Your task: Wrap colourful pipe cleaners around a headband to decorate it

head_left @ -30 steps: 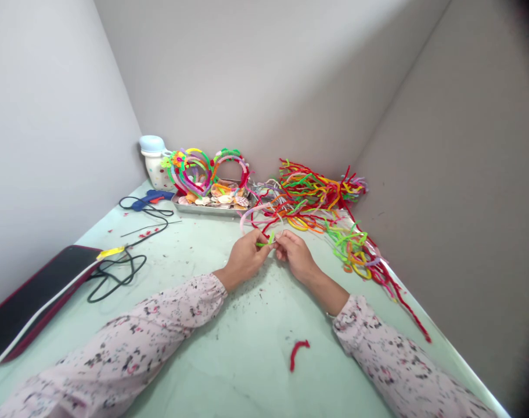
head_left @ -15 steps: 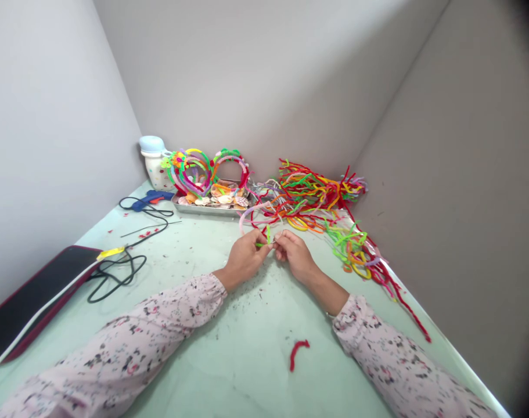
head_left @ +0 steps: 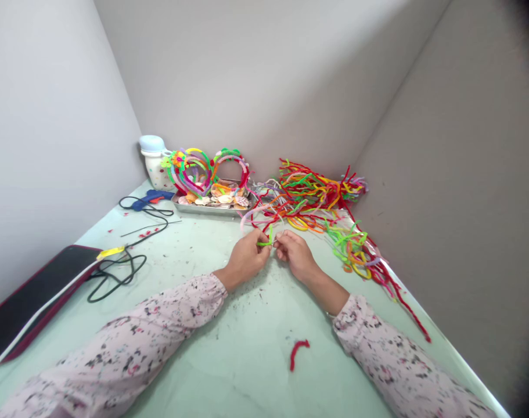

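Table [head_left: 190,366], pale green; pipe-cleaner pile [head_left: 312,188] at back R. L hand [head_left: 248,256], approx. mid-table, pinching green pipe cleaner [head_left: 270,236]. R hand [head_left: 295,253], just to its R, pinching pale strand [head_left: 275,241] (poss. wire; too fine to tell). Green pipe cleaner: bent, betw. hands, nearer L; one leg crosswise, other pointing away.

- Pale green desk [head_left: 220,366], scattered with tiny scraps [head_left: 148,233]
- Far side, left to right: white bottle [head_left: 156,168] with blue lid, metal tray [head_left: 212,210], tangled fuzzy wires [head_left: 312,188]
- Left: blue tool [head_left: 146,202], looped black cord [head_left: 99,271], black slab [head_left: 38,284] with red sides
- Near side: short red fuzzy piece [head_left: 294,355]
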`<state>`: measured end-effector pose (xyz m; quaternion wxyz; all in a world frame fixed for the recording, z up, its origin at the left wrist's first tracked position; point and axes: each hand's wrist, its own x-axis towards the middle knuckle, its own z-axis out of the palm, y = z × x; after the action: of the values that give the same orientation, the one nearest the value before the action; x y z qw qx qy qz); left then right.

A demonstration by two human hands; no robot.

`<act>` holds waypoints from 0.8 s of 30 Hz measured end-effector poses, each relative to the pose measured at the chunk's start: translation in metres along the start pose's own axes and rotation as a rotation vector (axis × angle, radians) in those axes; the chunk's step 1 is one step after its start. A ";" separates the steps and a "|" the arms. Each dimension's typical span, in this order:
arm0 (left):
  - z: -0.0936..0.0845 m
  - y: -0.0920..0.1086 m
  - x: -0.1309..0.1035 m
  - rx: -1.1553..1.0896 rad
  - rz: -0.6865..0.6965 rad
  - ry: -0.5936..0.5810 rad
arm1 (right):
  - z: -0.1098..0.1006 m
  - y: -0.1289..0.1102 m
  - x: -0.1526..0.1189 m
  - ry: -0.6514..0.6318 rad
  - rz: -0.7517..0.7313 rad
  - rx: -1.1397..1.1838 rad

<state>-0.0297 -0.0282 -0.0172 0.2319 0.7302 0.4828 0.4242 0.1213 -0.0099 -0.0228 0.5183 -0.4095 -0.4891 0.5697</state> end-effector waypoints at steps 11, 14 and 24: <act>-0.001 0.003 0.000 0.002 -0.013 -0.008 | 0.000 0.000 0.001 0.007 -0.009 -0.011; -0.001 0.003 0.000 0.000 -0.014 -0.013 | 0.000 0.000 0.001 0.001 -0.011 -0.012; 0.000 0.002 0.001 -0.027 0.010 -0.030 | 0.000 0.000 0.001 0.018 -0.005 0.004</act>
<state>-0.0291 -0.0284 -0.0154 0.2470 0.7357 0.4698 0.4208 0.1211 -0.0091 -0.0226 0.5247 -0.4123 -0.4844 0.5658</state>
